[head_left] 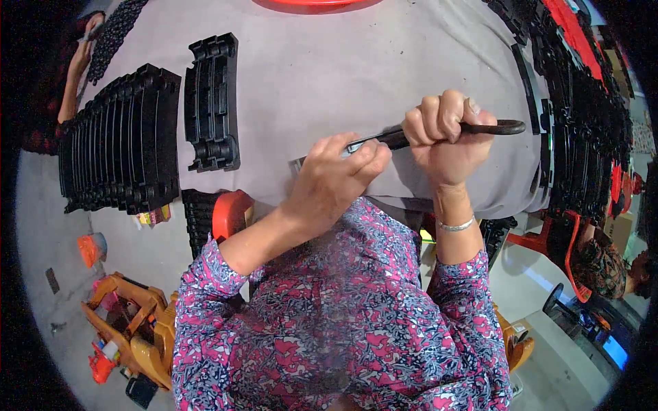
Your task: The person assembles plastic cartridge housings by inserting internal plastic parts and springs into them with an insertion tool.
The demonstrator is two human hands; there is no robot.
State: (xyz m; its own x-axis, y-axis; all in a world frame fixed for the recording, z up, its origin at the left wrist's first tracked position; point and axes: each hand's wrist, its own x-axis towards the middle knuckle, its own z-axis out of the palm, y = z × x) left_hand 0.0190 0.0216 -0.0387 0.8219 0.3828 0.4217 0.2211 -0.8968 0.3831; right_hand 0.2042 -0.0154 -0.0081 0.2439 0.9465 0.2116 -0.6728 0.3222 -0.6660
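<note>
Above the table edge, my right hand is wrapped round the dark handle of a pair of scissors. One handle loop sticks out to the right of my fist, and the blade end runs left toward my other hand. My left hand is closed, fingers bent, around the scissors' blade end. A small shiny edge shows between its fingers, and a greyish edge shows beside its knuckles; what it grips there is mostly hidden. To the left lies a single black ribbed plastic part, apart from both hands.
A row of stacked black plastic parts stands at the left of the cloth-covered table. More black parts are piled at the right. A red basin sits at the far edge. Other people's arms show at both sides.
</note>
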